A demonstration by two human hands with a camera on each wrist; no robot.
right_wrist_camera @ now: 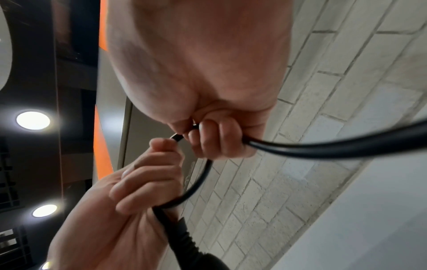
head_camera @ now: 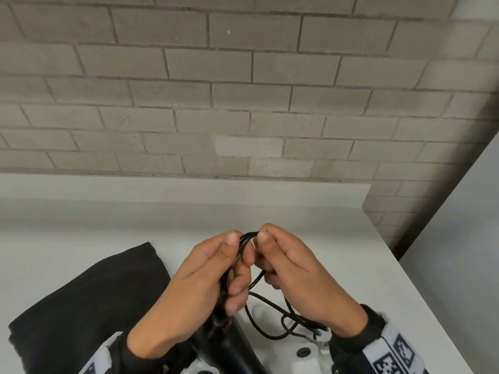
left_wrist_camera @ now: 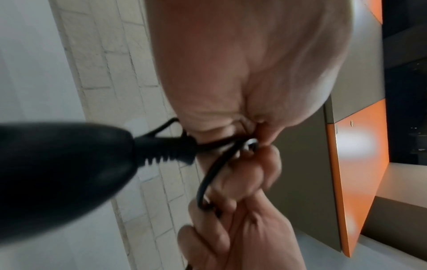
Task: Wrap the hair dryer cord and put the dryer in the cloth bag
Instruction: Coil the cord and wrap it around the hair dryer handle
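Black sleeves end at both wrists, each strapped with a grey band printed with square black-and-white marker patterns.

Head view: my left hand and wrist cover most of the hair dryer, whose body runs off the lower edge. My right hand hides the far end of the cord; whether a plug lies there cannot be told. The cloth bag is cut off at the lower left, its opening unseen.
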